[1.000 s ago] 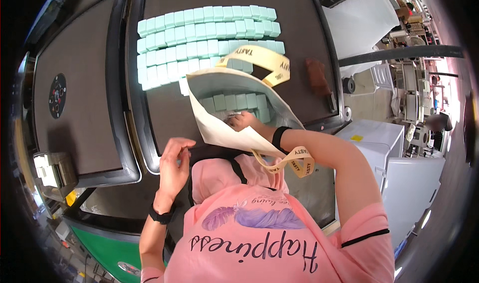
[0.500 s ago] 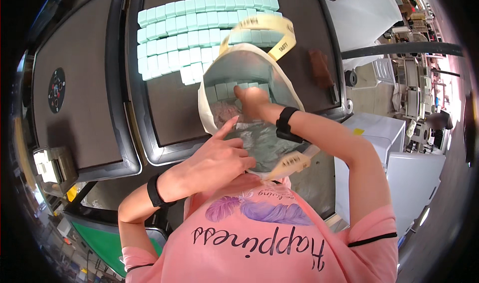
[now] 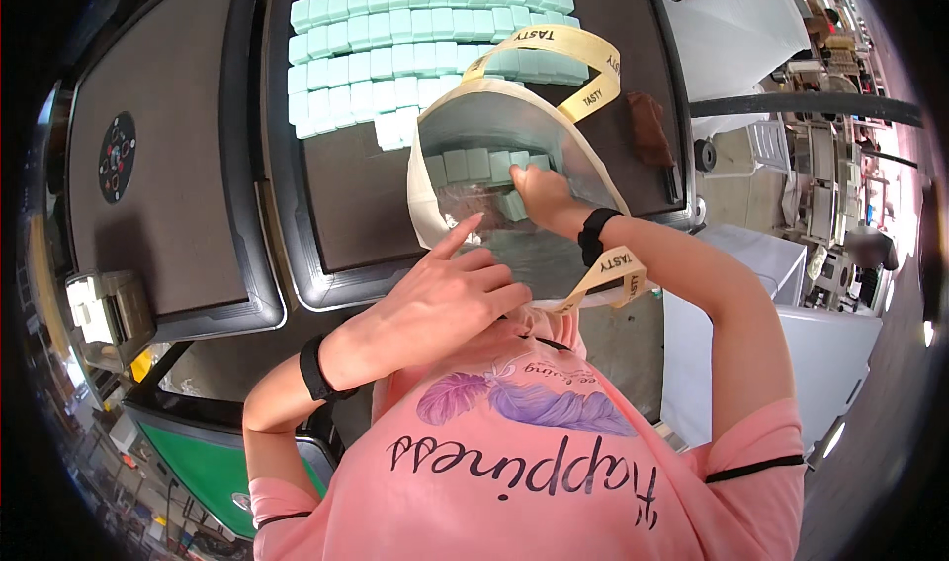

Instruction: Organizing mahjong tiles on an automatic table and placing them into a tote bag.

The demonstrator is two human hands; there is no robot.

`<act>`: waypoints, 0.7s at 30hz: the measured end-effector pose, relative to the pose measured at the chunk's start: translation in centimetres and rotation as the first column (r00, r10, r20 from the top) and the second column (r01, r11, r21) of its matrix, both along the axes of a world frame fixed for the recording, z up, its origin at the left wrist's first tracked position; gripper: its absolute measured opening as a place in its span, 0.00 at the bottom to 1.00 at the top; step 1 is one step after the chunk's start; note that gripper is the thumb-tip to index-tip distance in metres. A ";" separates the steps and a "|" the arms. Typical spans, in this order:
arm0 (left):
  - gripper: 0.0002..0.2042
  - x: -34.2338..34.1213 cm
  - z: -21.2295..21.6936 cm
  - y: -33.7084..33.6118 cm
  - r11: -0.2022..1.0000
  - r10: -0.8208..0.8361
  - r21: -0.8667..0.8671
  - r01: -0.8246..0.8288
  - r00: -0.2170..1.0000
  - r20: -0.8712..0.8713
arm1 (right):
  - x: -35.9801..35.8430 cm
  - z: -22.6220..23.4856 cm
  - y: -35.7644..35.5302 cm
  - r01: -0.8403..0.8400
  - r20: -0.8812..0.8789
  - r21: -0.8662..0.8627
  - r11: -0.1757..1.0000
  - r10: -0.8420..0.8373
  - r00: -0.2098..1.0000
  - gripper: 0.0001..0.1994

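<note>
Green blocks (image 3: 476, 166) lie inside the bag (image 3: 424, 205) at twelve o'clock, probably hard, smooth, best pinched by their sides. The right hand (image 3: 546, 195) touches them, grip unclear; the left hand (image 3: 460, 289), loosely spread, seems empty.

Pale tiles (image 3: 425, 25): brightly lit, upper center.
Bag interior (image 3: 524, 111): grey, shaded.
Left tabletop (image 3: 193, 96): shadow, mid-left.
Room lights (image 3: 928, 334): glaring, far right.
Frame edges: bowed lines, black corners.
</note>
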State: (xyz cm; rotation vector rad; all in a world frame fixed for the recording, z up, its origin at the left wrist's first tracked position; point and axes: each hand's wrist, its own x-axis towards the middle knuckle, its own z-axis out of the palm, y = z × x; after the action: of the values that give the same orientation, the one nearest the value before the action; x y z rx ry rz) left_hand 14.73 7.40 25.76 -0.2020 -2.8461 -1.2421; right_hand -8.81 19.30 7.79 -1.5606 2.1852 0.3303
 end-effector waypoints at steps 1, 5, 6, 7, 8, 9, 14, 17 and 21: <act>0.14 0.0 0.0 0.0 1.000 0.003 -0.001 -0.003 1.000 0.000 | -0.1 0.1 -0.1 -0.003 0.000 -0.001 1.000 0.003 1.000 0.15; 0.15 0.0 -0.3 0.1 0.999 0.033 0.042 -0.031 0.998 -0.051 | -0.5 1.0 -0.7 -0.171 -0.006 0.074 0.982 0.172 0.985 0.11; 0.15 -0.1 -0.4 0.1 0.999 0.029 0.041 -0.027 0.998 -0.057 | -0.3 1.3 -1.1 -0.281 0.076 0.126 0.952 0.273 0.959 0.09; 0.15 -0.1 -0.5 0.2 0.999 0.030 0.041 -0.028 0.998 -0.058 | 0.3 1.1 -1.3 -0.281 0.075 0.126 0.951 0.274 0.959 0.09; 0.14 -0.1 -0.5 0.3 0.999 0.030 0.045 -0.028 0.998 -0.060 | 1.1 0.5 -1.3 -0.402 0.211 0.263 0.877 0.355 0.911 0.10; 0.14 -0.1 -0.6 0.4 0.999 0.029 0.048 -0.026 0.997 -0.065 | 1.7 0.2 -1.0 -0.520 0.351 0.374 0.768 0.402 0.846 0.12; 0.11 0.1 -1.0 1.0 0.999 0.013 0.034 -0.010 0.997 -0.080 | 3.2 -0.7 0.1 -0.562 0.479 0.566 0.603 0.314 0.820 0.17; 0.11 0.2 -1.1 1.3 0.999 -0.006 0.032 0.009 0.996 -0.084 | 2.5 -0.7 -0.4 -0.502 0.447 0.637 0.585 0.249 0.859 0.19; 0.11 0.2 -1.1 1.3 0.998 0.015 0.062 -0.010 0.996 -0.084 | 2.2 1.3 -2.3 -0.435 0.445 0.641 0.632 0.155 0.882 0.21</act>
State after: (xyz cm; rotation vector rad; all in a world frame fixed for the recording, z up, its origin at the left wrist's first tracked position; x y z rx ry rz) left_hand 14.92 8.72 24.66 -0.2288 -2.7293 -1.2842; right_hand -6.65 17.04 9.13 -1.3478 1.2377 0.8424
